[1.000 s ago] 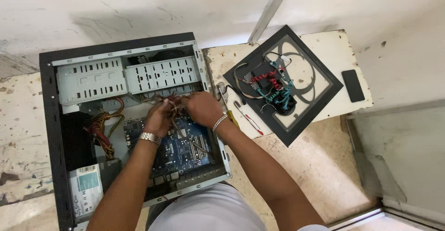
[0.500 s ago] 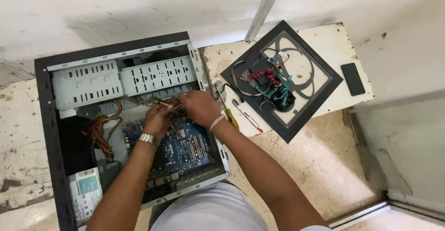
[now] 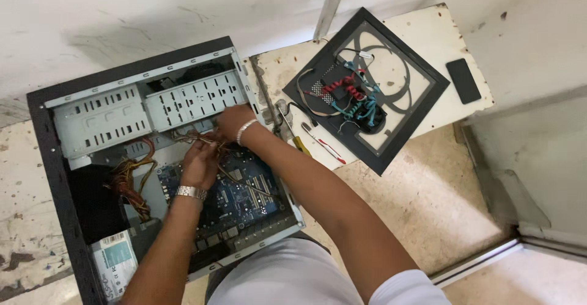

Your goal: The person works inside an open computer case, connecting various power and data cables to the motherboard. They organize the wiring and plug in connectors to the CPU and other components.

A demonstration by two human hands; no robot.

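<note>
Inside the open computer case [image 3: 61, 176], both the left hand [image 3: 200, 161] and the right hand [image 3: 234, 123] are closed on the thin wire bundle [image 3: 195, 137] above the blue motherboard [image 3: 241, 192]. The wires look light, limp and easily snagged; they are judged best gripped at the connector, which is hidden here.

Tangled thin wires [image 3: 194, 138] over blue motherboard [image 3: 241, 192] inside open, flat-lying computer case [image 3: 55, 158]

I see a blue motherboard [image 3: 241, 189] inside the black-framed, grey metal computer case [image 3: 101, 118], red and yellow wires [image 3: 128, 179] on its left, and a black panel [image 3: 422, 106] carrying red and teal cables [image 3: 354, 100] on the right.
</note>
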